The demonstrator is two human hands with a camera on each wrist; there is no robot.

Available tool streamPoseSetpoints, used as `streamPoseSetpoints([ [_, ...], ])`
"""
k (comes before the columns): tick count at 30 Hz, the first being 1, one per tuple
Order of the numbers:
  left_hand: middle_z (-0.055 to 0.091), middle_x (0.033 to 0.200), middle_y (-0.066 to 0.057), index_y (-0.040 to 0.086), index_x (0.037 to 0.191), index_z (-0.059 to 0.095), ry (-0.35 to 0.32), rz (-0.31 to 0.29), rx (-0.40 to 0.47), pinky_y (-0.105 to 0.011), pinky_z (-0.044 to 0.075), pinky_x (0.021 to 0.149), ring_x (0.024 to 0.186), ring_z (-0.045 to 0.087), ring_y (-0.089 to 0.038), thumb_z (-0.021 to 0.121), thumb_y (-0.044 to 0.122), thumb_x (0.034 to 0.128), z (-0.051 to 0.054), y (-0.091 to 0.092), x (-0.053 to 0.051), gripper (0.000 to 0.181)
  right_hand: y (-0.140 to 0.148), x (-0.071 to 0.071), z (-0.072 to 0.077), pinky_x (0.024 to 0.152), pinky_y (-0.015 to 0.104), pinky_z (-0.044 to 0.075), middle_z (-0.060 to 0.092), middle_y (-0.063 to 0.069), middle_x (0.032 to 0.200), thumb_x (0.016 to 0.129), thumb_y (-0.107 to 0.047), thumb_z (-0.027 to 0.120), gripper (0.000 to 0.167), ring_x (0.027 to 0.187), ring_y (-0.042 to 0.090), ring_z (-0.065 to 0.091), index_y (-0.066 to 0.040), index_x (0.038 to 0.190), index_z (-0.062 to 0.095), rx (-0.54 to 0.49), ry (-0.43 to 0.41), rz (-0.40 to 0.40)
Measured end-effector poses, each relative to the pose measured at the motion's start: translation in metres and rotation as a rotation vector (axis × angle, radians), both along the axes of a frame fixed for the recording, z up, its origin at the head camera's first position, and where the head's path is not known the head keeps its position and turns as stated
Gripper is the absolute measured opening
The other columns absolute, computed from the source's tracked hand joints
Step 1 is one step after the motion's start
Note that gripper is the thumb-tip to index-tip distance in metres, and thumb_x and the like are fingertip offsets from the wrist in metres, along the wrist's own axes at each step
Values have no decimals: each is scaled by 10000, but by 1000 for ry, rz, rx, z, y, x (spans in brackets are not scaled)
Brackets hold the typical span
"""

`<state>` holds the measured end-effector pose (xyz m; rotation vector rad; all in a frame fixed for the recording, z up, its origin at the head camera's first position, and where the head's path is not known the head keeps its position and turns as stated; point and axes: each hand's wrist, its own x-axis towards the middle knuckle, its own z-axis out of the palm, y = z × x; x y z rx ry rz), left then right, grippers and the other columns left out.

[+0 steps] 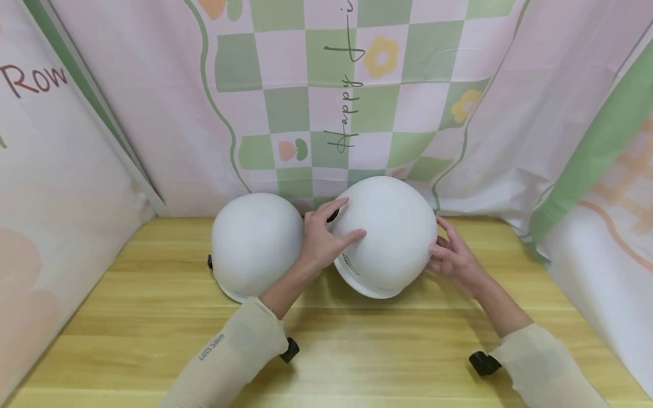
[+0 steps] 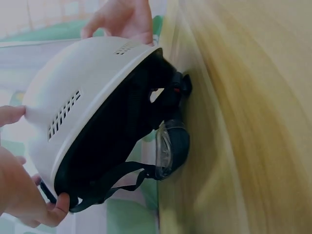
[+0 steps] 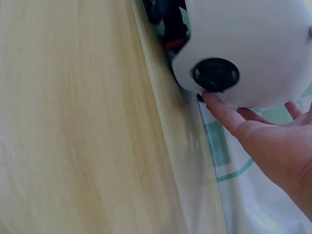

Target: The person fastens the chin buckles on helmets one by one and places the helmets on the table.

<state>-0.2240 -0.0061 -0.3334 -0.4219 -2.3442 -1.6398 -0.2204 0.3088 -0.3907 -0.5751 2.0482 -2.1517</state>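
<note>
Two white helmets are at the table's far side. My left hand holds the left side of the right-hand helmet, thumb and fingers spread across its shell. In the left wrist view, a left fingertip lies at the rim, beside the black straps. My right hand holds the opposite side, one fingertip just below a round black fitting in the right wrist view. The helmet is tilted with its rim raised; dark padding and straps hang beneath, close to the tabletop. The other helmet rests dome up, left of my left hand.
The wood-grain table extends toward me in front of the helmets. A patterned curtain hangs right behind them, and more cloth closes off the left and right sides. Black wrist devices protrude from both sleeves.
</note>
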Motion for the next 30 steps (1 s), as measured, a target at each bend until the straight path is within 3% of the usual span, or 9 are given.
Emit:
streamPoseSetpoints([
  [4,597,1467,-105,88,1379,670,67,-20,-9,-522,463,1051,1302,454,-333,897,184,819,4,-3,-1,611,1,2,1,943,348,556,324,123,1468,1039,-74,505,714,1211,127,599,-291,1636,179,1,-13,5],
  [7,609,1452,-104,81,1332,701,87,-35,-23,-506,480,1044,1325,468,-330,900,172,814,5,-4,0,562,1,4,4,924,349,569,340,91,1451,1032,-24,504,719,1186,140,608,-283,1635,207,8,24,-13],
  [12,600,1461,-82,99,1317,712,82,-58,-43,-520,479,1048,1365,445,-329,884,184,832,9,-3,2,521,-1,3,17,891,259,564,389,30,1479,997,33,566,736,1173,129,586,-205,1630,275,144,159,-112],
  [16,577,1483,-85,97,1317,710,74,-73,-42,-508,507,991,1381,438,-331,870,163,842,11,-3,4,506,-3,2,26,889,195,532,354,56,1541,963,45,623,749,1245,129,489,-178,1616,331,226,203,-166],
  [19,565,1493,-94,86,1322,706,87,-86,-33,-489,533,938,1372,457,-323,845,106,851,12,-3,4,492,-3,2,30,904,173,521,322,97,1573,950,62,640,753,1291,116,445,-154,1609,348,218,207,-178],
  [25,589,1435,-148,28,1379,641,163,-103,45,-509,555,894,1144,565,-319,709,-114,843,10,-1,2,559,-1,5,28,906,160,507,356,52,1545,950,69,626,741,1273,104,465,-155,1604,360,207,226,-192],
  [30,605,1399,-175,-15,1338,655,251,-125,115,-404,588,844,1211,594,-300,627,-224,837,11,-1,-1,543,2,7,25,889,193,529,411,-5,1485,957,76,588,701,1236,133,517,-141,1589,374,153,250,-178],
])
